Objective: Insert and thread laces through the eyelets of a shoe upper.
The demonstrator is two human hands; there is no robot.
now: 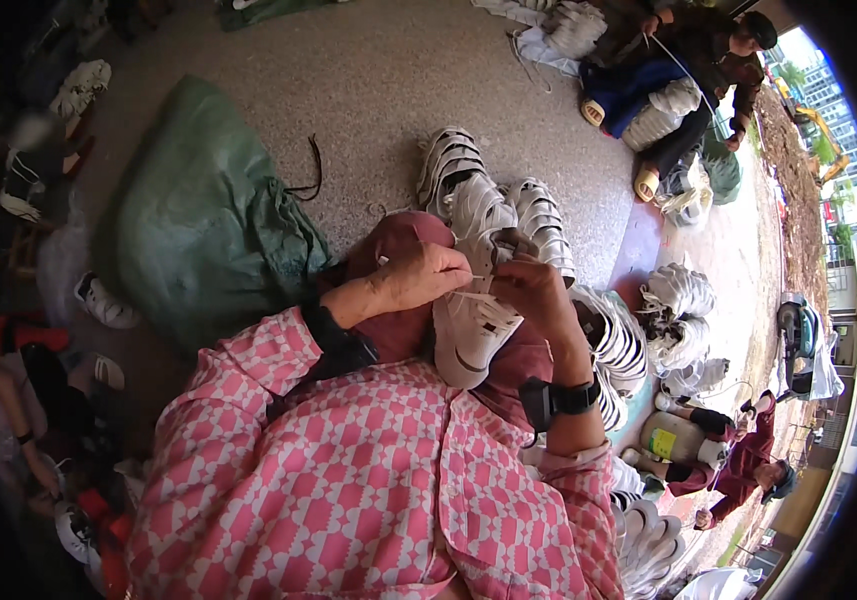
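A white sneaker (460, 355) rests across my lap, its toe toward me. My left hand (413, 278) is at its left side, thumb and fingers pinched on a white shoelace (476, 296). On the other side, my right hand (531, 292) bends over the sneaker's opening, with fingers closed near the same lace. The fingertips of the right hand are partly hidden, but the lace runs to them. Just beyond my hands stand stacks of nested white shoes (540, 222), close to my knees.
A large green sack (203, 215) lies on the speckled floor to my left. More stacked white shoes (616, 340) are at my right. A person (698, 85) sits among shoes at the far right, and another person (748, 465) sits further right. A person's arm (23, 430) shows at the left.
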